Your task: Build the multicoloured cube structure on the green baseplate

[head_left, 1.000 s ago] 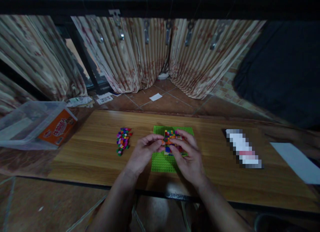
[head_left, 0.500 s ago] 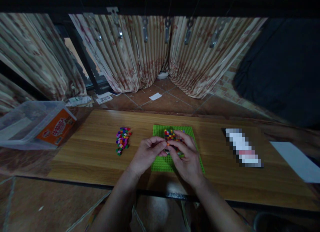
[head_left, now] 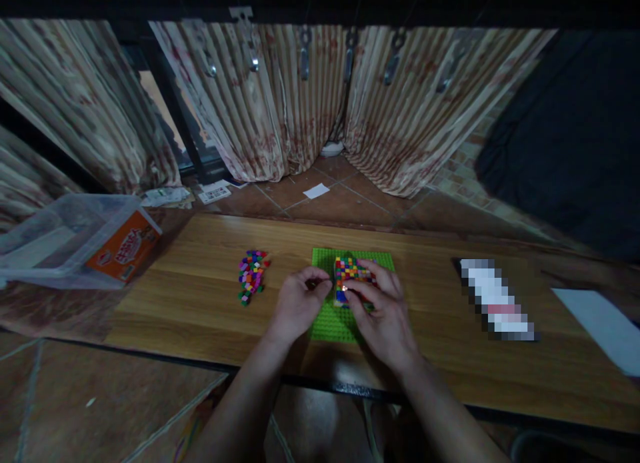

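A green studded baseplate (head_left: 325,320) lies on the wooden table (head_left: 200,283) in front of me. On it stands a block of small multicoloured bricks (head_left: 350,271). My right hand (head_left: 383,316) is curled round the near and right sides of that block, with fingertips pressed on it. My left hand (head_left: 299,304) sits just left of the block with thumb and fingers pinched together; what they hold, if anything, is too small to see. A small pile of loose coloured bricks (head_left: 253,275) lies further left on the table.
A clear plastic box (head_left: 65,240) with an orange label lies tilted at the table's left end. A pixelated flat object (head_left: 495,300) and a white sheet (head_left: 600,326) lie to the right. Curtains (head_left: 280,103) hang behind, and tiled floor shows beyond the table.
The view has shifted slightly. My right hand has stayed on the brick block; my left hand has drawn a little away from it, still pinched.
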Demonstrator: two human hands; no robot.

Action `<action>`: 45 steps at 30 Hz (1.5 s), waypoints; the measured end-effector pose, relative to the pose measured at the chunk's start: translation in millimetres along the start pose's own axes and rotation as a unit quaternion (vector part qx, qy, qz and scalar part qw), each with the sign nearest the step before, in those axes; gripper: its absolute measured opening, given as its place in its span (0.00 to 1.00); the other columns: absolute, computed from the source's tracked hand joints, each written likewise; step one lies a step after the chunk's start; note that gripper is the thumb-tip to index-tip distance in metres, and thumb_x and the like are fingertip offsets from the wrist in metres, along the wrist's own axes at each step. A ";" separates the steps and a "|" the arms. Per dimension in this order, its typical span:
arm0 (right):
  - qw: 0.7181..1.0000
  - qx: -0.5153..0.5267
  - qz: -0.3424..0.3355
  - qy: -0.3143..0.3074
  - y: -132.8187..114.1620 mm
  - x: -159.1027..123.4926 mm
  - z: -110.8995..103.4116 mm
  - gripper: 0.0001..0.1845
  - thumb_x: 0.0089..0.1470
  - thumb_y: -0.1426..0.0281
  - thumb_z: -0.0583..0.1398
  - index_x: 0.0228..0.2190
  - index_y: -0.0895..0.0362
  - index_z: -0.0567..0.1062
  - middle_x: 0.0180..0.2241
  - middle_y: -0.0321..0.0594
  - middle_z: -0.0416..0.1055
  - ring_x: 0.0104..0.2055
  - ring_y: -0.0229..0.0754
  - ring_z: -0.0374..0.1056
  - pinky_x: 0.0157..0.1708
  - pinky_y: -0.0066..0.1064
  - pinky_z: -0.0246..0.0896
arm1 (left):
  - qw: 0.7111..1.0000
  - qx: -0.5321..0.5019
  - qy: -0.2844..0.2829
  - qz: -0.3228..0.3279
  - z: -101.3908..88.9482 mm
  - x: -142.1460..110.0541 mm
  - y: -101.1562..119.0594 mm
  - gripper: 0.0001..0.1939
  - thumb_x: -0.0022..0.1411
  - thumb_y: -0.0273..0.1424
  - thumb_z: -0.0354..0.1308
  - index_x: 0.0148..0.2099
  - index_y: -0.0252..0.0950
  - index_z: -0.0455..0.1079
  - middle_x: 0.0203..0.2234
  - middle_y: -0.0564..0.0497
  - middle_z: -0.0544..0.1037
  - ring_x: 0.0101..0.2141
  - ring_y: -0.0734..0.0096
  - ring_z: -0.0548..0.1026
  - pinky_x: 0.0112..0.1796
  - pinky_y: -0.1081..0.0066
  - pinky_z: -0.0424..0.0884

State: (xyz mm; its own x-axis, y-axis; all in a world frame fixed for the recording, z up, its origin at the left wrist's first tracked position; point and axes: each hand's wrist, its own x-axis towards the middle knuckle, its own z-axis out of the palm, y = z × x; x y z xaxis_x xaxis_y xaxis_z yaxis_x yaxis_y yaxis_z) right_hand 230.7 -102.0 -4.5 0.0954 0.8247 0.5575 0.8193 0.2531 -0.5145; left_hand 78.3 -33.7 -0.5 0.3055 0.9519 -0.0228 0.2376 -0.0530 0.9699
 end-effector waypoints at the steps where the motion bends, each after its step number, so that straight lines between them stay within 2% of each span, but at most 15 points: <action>1: 1.000 -0.004 0.002 0.001 -0.1 -0.1 0.3 0.09 0.56 0.69 0.59 0.37 0.51 0.79 0.54 0.42 0.65 0.54 0.49 0.61 0.51 0.47 0.59 | 1.000 -0.003 0.013 -0.006 2.5 0.7 -1.1 0.08 0.54 0.31 0.58 0.35 0.34 0.74 0.27 0.52 0.76 0.27 0.73 0.71 0.31 0.73 0.65; 6: 1.000 -0.002 0.021 0.000 -0.7 -0.3 0.8 0.10 0.56 0.70 0.58 0.38 0.51 0.78 0.54 0.41 0.65 0.55 0.49 0.60 0.53 0.47 0.58 | 0.998 -0.036 0.026 -0.033 12.6 2.1 -2.7 0.11 0.51 0.31 0.61 0.39 0.33 0.73 0.29 0.52 0.76 0.28 0.73 0.71 0.31 0.73 0.67; 11: 0.998 0.032 0.047 0.011 -1.2 0.2 0.8 0.10 0.55 0.69 0.59 0.39 0.51 0.78 0.53 0.42 0.66 0.55 0.48 0.61 0.54 0.47 0.59 | 0.997 -0.066 0.028 -0.032 17.6 2.0 -4.2 0.13 0.50 0.30 0.61 0.40 0.33 0.72 0.29 0.51 0.75 0.29 0.73 0.72 0.32 0.73 0.68; 15: 0.993 0.080 0.075 0.034 -1.3 0.9 2.3 0.10 0.56 0.67 0.59 0.40 0.51 0.77 0.52 0.42 0.67 0.54 0.47 0.62 0.54 0.45 0.59 | 0.997 -0.067 0.025 -0.012 19.3 1.5 -7.3 0.13 0.51 0.28 0.61 0.41 0.33 0.72 0.30 0.51 0.75 0.30 0.71 0.72 0.33 0.71 0.69; 27: 0.989 0.071 0.113 0.063 -5.9 4.8 10.8 0.10 0.54 0.67 0.60 0.39 0.53 0.78 0.50 0.44 0.68 0.54 0.48 0.62 0.54 0.47 0.58 | 0.999 -0.045 0.023 0.014 21.4 -4.9 -1.1 0.10 0.54 0.26 0.57 0.41 0.34 0.71 0.30 0.51 0.75 0.30 0.72 0.73 0.34 0.72 0.69; 34: 0.982 0.092 0.142 0.083 -8.1 6.1 14.0 0.09 0.52 0.68 0.61 0.37 0.52 0.78 0.49 0.43 0.68 0.53 0.48 0.63 0.53 0.47 0.59 | 0.999 -0.047 0.015 -0.002 21.1 -4.1 -2.4 0.11 0.54 0.26 0.57 0.41 0.34 0.70 0.29 0.52 0.75 0.30 0.73 0.72 0.34 0.72 0.68; 45: 0.978 0.101 0.165 0.078 -11.0 8.8 15.2 0.10 0.51 0.69 0.61 0.38 0.52 0.77 0.50 0.44 0.68 0.53 0.48 0.63 0.54 0.47 0.58 | 0.998 -0.058 0.040 -0.004 26.2 -3.7 -3.3 0.10 0.52 0.24 0.56 0.39 0.35 0.70 0.26 0.54 0.73 0.27 0.74 0.71 0.32 0.74 0.67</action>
State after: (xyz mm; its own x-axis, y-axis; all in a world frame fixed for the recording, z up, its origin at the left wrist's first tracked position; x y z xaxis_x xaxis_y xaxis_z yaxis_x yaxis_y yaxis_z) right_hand 213.9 -89.9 -3.8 0.4331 0.7956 0.4236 0.6025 0.0940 -0.7925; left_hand 100.5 -44.9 -9.9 0.2290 0.9733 -0.0153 0.1303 -0.0151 0.9914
